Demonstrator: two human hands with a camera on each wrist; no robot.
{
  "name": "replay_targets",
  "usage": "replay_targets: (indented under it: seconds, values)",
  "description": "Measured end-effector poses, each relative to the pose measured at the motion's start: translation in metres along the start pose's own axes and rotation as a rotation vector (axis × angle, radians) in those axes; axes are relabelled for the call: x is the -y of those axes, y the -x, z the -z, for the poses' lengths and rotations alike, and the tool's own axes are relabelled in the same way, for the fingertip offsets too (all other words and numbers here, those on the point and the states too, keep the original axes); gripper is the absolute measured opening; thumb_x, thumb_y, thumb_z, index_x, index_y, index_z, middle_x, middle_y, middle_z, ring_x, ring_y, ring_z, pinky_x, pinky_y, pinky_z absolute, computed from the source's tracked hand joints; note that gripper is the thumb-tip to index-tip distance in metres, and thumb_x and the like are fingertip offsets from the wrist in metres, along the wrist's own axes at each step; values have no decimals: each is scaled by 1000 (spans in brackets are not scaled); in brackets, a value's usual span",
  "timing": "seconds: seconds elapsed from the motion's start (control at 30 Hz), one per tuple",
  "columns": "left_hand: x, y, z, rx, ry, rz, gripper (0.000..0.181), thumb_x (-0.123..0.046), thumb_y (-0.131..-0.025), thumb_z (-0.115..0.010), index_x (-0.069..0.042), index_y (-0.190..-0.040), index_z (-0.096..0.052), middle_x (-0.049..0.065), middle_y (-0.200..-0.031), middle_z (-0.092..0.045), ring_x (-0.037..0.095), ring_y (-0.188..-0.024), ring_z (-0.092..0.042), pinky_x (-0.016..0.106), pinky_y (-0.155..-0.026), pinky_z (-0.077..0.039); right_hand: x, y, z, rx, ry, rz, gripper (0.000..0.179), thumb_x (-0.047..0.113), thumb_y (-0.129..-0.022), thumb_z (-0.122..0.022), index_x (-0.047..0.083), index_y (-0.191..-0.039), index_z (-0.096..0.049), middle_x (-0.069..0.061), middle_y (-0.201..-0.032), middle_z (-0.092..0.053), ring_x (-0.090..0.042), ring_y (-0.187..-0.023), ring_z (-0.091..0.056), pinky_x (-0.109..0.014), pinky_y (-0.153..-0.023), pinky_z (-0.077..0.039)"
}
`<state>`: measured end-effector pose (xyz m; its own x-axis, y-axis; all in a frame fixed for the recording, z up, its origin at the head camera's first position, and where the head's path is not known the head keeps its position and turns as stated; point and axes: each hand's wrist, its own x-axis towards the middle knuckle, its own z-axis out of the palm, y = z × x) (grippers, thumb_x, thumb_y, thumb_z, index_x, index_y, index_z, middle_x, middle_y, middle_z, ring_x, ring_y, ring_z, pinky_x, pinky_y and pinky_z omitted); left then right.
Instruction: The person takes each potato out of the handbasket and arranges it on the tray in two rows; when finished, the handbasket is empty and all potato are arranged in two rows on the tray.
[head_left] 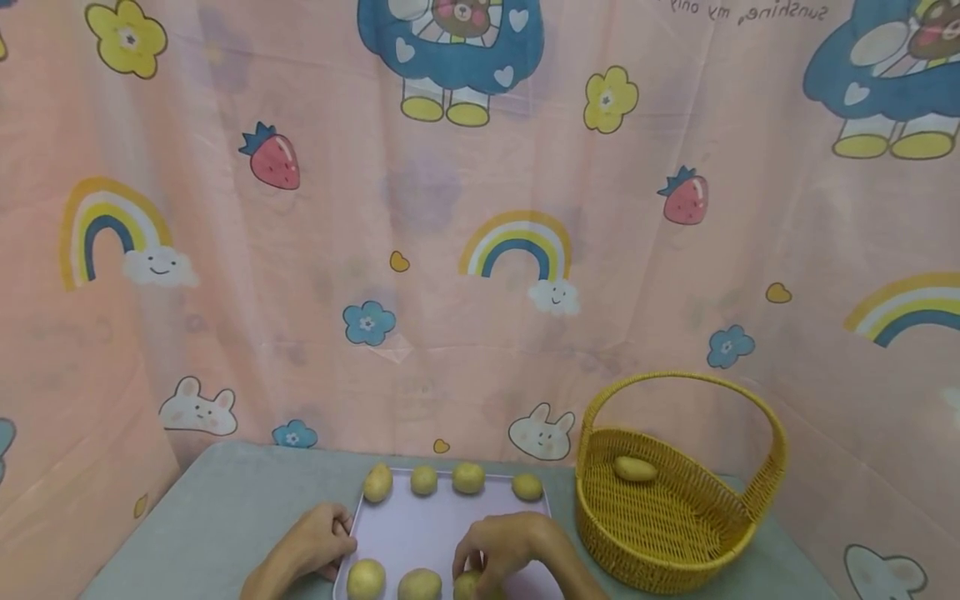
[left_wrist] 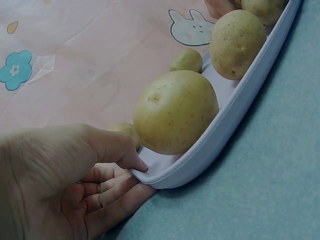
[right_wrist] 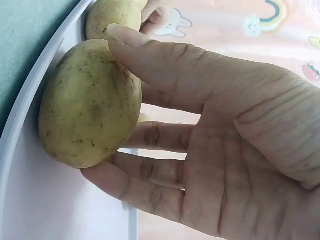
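Note:
A pale lilac tray lies on the table with potatoes along its far and near edges. My left hand grips the tray's left rim; in the left wrist view its thumb presses on the rim, fingers beneath, beside a large potato. Near the tray's front edge, my right hand holds a potato between thumb and fingers. That potato sits in the tray, close to the rim. To its left in the head view are two more potatoes, one of them this round potato.
Right of the tray stands a yellow woven basket with a tall handle and one potato inside. A grey-blue cloth covers the table. Behind it hangs a pink printed curtain.

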<state>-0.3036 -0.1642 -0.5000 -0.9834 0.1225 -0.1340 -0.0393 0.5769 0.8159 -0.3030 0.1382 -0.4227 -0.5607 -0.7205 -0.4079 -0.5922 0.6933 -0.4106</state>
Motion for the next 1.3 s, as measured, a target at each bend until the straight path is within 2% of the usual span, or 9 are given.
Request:
replay_targets:
  seconds: [0.23, 0.47, 0.77, 1.03, 1.3]
  values:
    - [2, -1, 0, 3, 6, -13, 12, -1, -81, -65, -1, -92, -62, 4, -74, -58, 15, -64, -59, 29, -53, -59, -3, -3, 0, 13, 15, -4, 25, 15, -89, -80, 16, -114, -76, 9, -92, -71, 6, -82, -59, -14, -77, -51]
    - [3, 0, 1, 7, 11, -20, 12, -1, -81, -65, -1, -92, -62, 4, -74, -59, 15, -64, -60, 29, -53, -60, -2, -6, 1, 75, 18, 23, 23, 13, -91, -77, 17, -114, -76, 10, -93, -69, 6, -83, -58, -13, -79, -50]
    - [-1, 3, -1, -17, -16, -8, 10, -1, -81, -66, -2, -90, -61, 3, -73, -57, 14, -62, -57, 27, -52, -57, 0, -2, 1, 74, -9, -41, 28, 15, -91, -77, 20, -118, -73, 7, -99, -73, 3, -87, -61, -16, -80, -51]
    - [1, 2, -1, -14, -10, -4, 11, 0, -80, -66, -2, -90, -61, 3, -73, -56, 14, -62, -57, 27, -51, -57, 0, 0, 3, 45, 18, -39, 30, 17, -89, -80, 19, -118, -72, 8, -99, -70, 4, -87, -59, -16, -80, -51]
    - [-2, 0, -2, -18, -18, 31, 11, 0, -81, -67, -3, -90, -61, 4, -74, -56, 14, -64, -57, 27, -52, -58, 1, -3, 1, 79, 4, -29, 27, 12, -90, -79, 17, -116, -71, 10, -95, -66, 4, -84, -57, -14, -79, -50]
